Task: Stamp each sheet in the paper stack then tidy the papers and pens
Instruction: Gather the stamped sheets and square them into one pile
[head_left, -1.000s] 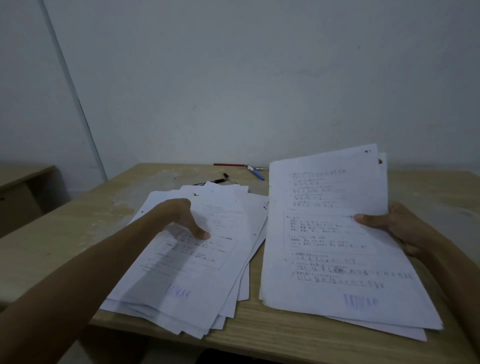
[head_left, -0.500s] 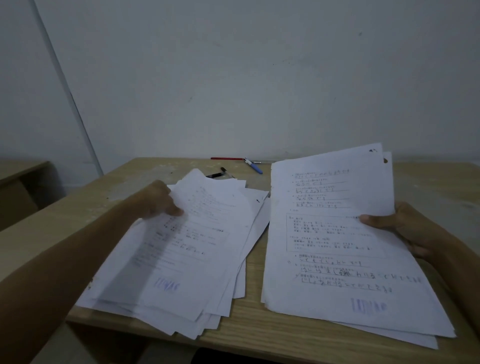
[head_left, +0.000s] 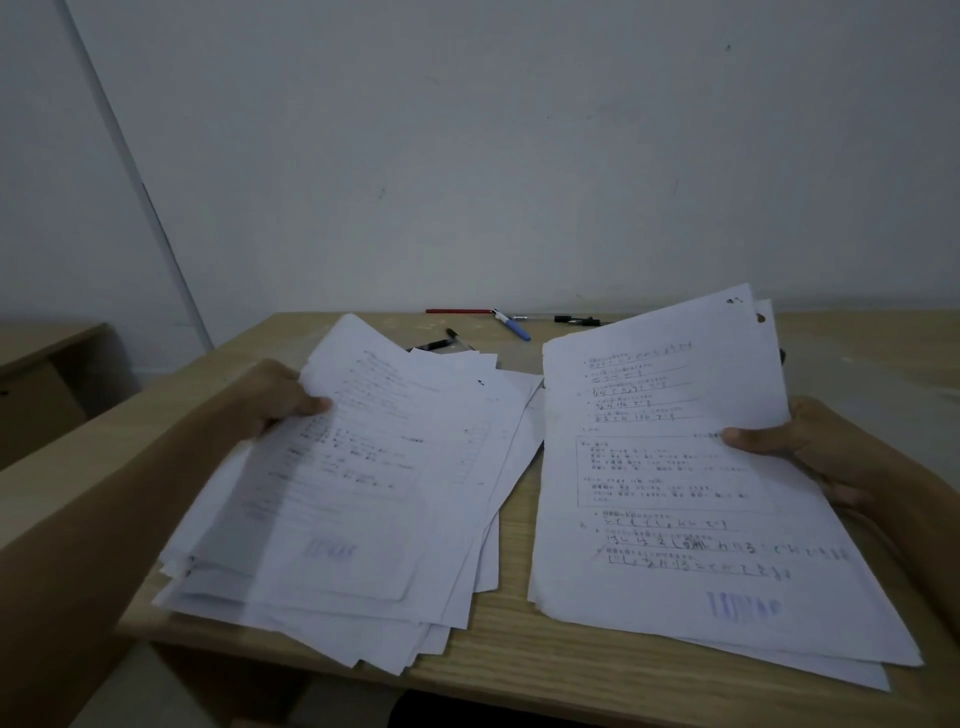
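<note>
Two paper piles on the wooden table (head_left: 519, 691), both printed side up.

Left pile (head_left: 363, 519): loose, fanned sheets, edges misaligned, near corner overhanging the table's front edge at about 7 o'clock. Top sheet carries a faint blue stamp mark (head_left: 330, 548) near its lower edge. Far edge of the upper sheets is lifted off the table.

Left hand (head_left: 275, 397): at 10 o'clock of the left pile, gripping the pile's upper left edge. Thumb lies on top of the top sheet, fingers curled beneath; a pinch on the paper.

Right pile (head_left: 691, 493): neater, fewer sheets visible, tilted with its far edge raised toward 12 o'clock and near edge resting on the table. Handwritten lines visible on the top sheet; blue stamp mark (head_left: 743, 605) near the lower edge at 5 o'clock of the sheet.

Right hand (head_left: 810, 447): at 3 o'clock of the right pile, holding its right edge. Thumb pressed on the top face, fingers behind the sheets; pinching the pile.

The two piles lie just beside each other, left pile's right corners reaching the right pile's left edge.

Beyond the piles, at 12 o'clock near the table's back edge: red pen (head_left: 460, 311), blue pen (head_left: 513, 326), black pen (head_left: 574, 320), and another black pen (head_left: 441, 343) partly hidden behind the left pile. Pale wall (head_left: 519, 156) behind.
</note>
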